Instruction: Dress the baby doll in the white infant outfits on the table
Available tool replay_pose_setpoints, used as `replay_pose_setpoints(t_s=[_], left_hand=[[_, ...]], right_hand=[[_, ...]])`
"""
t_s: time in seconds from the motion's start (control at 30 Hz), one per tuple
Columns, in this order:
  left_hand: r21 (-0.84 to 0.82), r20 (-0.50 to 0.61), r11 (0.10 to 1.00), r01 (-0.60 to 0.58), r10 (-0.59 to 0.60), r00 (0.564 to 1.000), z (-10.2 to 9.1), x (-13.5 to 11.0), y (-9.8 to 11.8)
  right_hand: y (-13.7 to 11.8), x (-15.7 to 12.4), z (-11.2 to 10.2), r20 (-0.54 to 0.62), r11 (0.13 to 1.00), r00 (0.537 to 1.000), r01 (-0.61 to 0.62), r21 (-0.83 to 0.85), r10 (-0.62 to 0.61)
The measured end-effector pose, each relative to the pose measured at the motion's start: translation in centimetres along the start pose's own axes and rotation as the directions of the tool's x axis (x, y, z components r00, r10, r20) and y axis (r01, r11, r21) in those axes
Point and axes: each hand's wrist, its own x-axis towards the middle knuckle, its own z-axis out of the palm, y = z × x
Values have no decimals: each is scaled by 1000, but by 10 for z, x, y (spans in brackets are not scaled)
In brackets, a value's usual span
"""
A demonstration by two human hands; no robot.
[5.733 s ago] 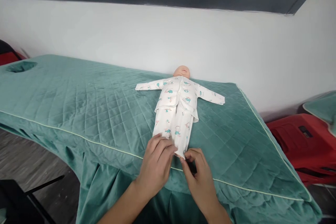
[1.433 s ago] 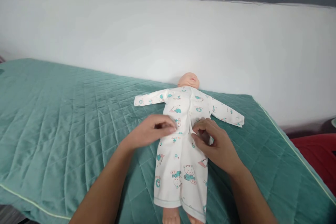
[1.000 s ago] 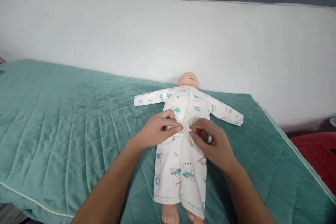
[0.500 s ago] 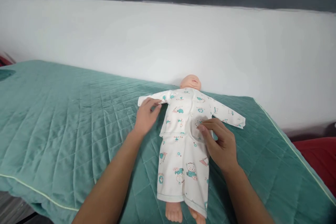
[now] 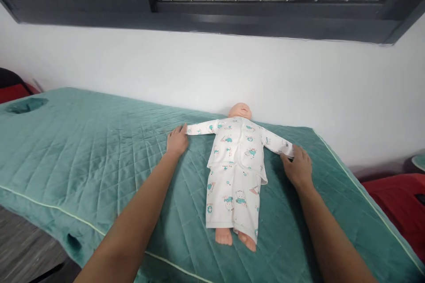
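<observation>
A baby doll [image 5: 239, 110] lies on its back, dressed in a white pajama top [image 5: 237, 143] and matching pants [image 5: 234, 199], both printed with small bears. Its two bare feet show below the pant legs. My left hand [image 5: 177, 140] is at the end of the sleeve on the left, fingers closed at the cuff [image 5: 192, 129]. On the other side, my right hand [image 5: 299, 166] has its thumb and fingers around the end of the other sleeve [image 5: 279, 143]. Both sleeves are stretched outward, and no doll hands show past the cuffs.
A green quilted cover [image 5: 116, 163] lies under the doll, with a hole [image 5: 26, 105] at the far left. Behind stand a white wall [image 5: 149, 70] and a dark-framed barred window [image 5: 212, 17]. Something red [image 5: 395, 203] is beyond the right edge.
My left hand has shifted outward to the sleeve's end. My right hand has left the top's lower hem and moved to the other cuff. The view has tilted up, showing more window.
</observation>
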Motion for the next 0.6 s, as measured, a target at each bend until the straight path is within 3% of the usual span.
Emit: replay_pose_setpoints(t_s=[0.1, 0.17, 0.6], left_hand=[[-3, -3, 1000, 13, -13, 1000, -1, -2, 0], [-11, -14, 999, 34, -34, 999, -2, -4, 1], [21, -100, 979, 201, -198, 975, -9, -14, -2]], right_hand=[[15, -3, -12, 181, 972, 981, -27, -235, 70], [14, -6, -17, 240, 947, 966, -12, -320, 93], [8, 1, -16, 224, 948, 964, -66, -311, 141]])
